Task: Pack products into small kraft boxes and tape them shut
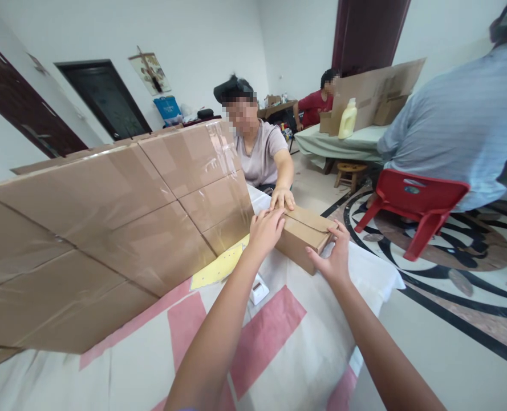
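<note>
A small closed cardboard box (298,246) rests on the cloth-covered table (321,319), a seam running across its top. My left hand (267,229) grips the box's left end, fingers bent over the top edge. At the other end, my right hand (335,254) has its fingers over the far corner and its thumb by the near side. A co-worker's hand (283,198) lies on top of the box, right beside my left fingers. Below my left wrist is a small white object (259,290) that I cannot make out. Some yellow sheet (219,265) lies to its left.
A wall of taped cardboard boxes (120,228) stands along the table's left side. The co-worker (257,142) sits across from me. To the right, another person sits on a red chair (411,200), near a table with a pale yellow bottle (348,119).
</note>
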A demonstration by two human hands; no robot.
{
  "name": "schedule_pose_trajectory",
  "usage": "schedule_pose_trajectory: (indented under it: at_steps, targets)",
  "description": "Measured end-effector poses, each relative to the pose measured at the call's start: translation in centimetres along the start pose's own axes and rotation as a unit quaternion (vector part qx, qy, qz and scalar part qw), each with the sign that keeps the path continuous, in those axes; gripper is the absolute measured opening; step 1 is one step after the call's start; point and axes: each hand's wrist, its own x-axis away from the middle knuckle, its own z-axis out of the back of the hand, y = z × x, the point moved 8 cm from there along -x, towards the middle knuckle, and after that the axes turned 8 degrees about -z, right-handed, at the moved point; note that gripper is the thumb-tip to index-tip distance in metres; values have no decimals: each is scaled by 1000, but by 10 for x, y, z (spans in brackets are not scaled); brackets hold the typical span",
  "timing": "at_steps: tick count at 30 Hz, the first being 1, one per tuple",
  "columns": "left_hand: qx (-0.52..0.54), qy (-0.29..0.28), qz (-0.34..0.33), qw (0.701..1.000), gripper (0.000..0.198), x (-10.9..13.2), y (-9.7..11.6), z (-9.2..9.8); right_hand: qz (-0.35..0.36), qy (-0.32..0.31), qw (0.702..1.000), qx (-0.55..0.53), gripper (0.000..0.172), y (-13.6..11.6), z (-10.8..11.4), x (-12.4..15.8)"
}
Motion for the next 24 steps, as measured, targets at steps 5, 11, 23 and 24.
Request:
schedule_pose_trajectory:
  at_steps: [5, 11, 23, 24]
  targets:
    - [-29, 4, 28, 999, 40, 4, -4, -3, 22, 4, 1000, 21, 66, -7, 0, 0]
    - [-45, -15, 56, 997, 40, -2, -12, -6, 27, 0, 999, 44, 65, -7, -4, 0]
    - [-13, -25, 67, 997, 37, -16, 2, 13, -10, -13, 997, 69, 66, -6, -6, 0]
    - [-8, -11, 66, 998, 36, -8, 4, 20, -16, -21, 997, 78, 67, -8, -4, -1]
